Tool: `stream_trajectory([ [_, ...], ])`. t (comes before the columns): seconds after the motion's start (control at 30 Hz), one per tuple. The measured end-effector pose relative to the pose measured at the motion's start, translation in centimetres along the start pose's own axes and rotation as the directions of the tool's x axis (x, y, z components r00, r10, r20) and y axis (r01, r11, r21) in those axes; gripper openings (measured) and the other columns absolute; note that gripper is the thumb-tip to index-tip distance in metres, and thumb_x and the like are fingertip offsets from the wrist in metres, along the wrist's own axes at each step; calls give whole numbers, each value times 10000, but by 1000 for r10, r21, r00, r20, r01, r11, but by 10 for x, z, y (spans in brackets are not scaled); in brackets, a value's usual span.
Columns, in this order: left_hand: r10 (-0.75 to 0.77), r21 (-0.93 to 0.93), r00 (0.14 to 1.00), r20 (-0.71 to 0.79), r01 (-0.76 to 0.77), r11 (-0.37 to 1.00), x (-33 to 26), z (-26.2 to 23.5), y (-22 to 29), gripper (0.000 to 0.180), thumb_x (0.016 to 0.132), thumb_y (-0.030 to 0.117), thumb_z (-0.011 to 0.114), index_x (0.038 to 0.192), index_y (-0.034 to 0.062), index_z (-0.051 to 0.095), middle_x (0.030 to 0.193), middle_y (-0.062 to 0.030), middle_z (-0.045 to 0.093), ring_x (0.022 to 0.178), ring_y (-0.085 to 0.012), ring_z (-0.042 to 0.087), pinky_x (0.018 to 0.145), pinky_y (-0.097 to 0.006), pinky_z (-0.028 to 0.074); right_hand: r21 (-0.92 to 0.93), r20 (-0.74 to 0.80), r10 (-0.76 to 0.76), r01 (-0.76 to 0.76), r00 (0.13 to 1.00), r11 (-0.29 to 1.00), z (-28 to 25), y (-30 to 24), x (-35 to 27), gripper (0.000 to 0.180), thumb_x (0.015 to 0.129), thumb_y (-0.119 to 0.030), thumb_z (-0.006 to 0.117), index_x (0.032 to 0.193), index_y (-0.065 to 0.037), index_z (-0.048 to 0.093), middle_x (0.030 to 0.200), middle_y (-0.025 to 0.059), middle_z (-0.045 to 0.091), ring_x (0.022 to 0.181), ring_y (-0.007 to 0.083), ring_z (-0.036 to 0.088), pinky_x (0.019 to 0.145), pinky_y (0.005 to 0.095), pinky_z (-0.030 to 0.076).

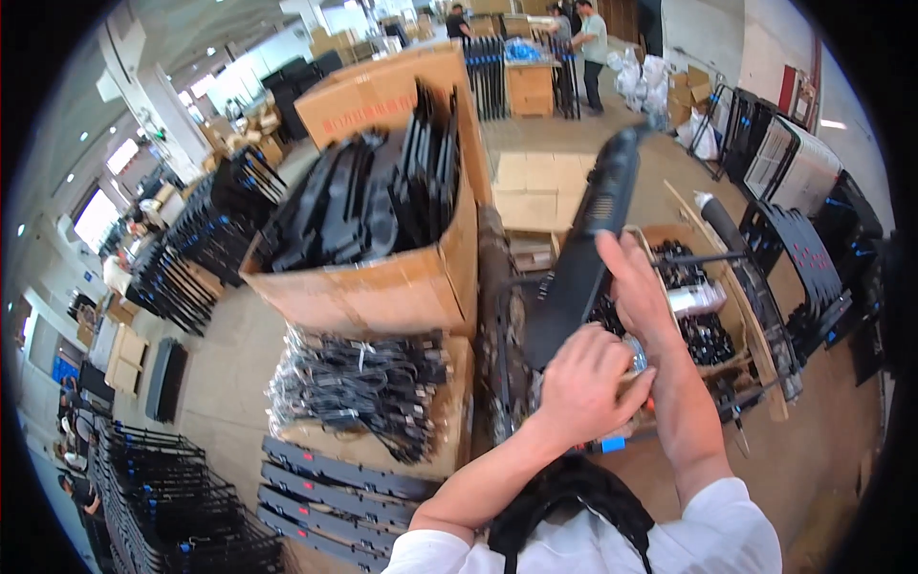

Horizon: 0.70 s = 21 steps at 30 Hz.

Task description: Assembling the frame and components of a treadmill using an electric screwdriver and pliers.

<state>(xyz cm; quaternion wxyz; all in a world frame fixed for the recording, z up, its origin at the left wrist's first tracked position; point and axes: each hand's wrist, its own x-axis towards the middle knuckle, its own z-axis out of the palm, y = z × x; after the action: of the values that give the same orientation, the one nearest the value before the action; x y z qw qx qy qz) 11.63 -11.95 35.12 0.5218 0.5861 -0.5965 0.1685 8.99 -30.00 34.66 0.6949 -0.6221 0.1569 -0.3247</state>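
A long black plastic panel [571, 297] with small slots and a vented patch is held up at a slant in front of me. My right hand [633, 285] is closed on its right edge, thumb along the face. My left hand [591, 383] is at the panel's lower end with its fingers curled together; what they pinch is hidden. Behind my hands, an open box [751, 335] contains small black parts and a clear plastic packet [696, 298].
A large carton [382, 297] of black panels stands left, with bundled black cables [359, 387] below it on another box. Slotted black bars [335, 493] lie nearer. Black frames [798, 258] stack at right. People [591, 53] stand at a far bench.
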Motion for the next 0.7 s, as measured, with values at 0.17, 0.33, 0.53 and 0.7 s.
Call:
stream_trajectory([
  [0.17, -200, -267, 963, 182, 244, 932, -62, 39, 6, 232, 820, 181, 818, 922, 61, 647, 975, -119, 681, 1008, -356, 677, 850, -450, 556, 25, -31, 134, -133, 990, 991, -52, 129, -45, 377, 945, -120, 672, 1297, 6, 623, 1120, 96, 737, 938, 162, 693, 847, 333, 580],
  [0.33, -285, -223, 959, -7, 276, 935, -91, 19, -28, 149, 888, 141, 768, 961, 44, 682, 970, -132, 706, 926, -372, 672, 876, -478, 518, 443, 245, 443, -506, 863, 740, -25, 196, -99, 469, 997, -85, 678, 1435, -15, 527, 1244, 109, 695, 1093, 214, 707, 990, 381, 595],
  [0.53, -425, -141, 905, -8, 420, 897, -117, 8, -32, 83, 967, 104, 717, 957, 27, 686, 875, -147, 687, 814, -352, 665, 747, -425, 525, 566, 352, 423, -549, 835, 615, -9, 263, -106, 453, 1032, -68, 635, 1467, -38, 512, 1321, 127, 670, 1190, 260, 675, 1049, 417, 567],
  [0.7, -476, -5, 868, 145, 481, 877, -159, 14, -24, 61, 954, 90, 723, 944, 35, 700, 861, -136, 693, 803, -346, 664, 727, -433, 518, 453, 246, 627, -659, 739, 600, -1, 286, -100, 449, 1053, -51, 587, 1492, -46, 497, 1339, 134, 661, 1197, 282, 670, 1054, 468, 557],
])
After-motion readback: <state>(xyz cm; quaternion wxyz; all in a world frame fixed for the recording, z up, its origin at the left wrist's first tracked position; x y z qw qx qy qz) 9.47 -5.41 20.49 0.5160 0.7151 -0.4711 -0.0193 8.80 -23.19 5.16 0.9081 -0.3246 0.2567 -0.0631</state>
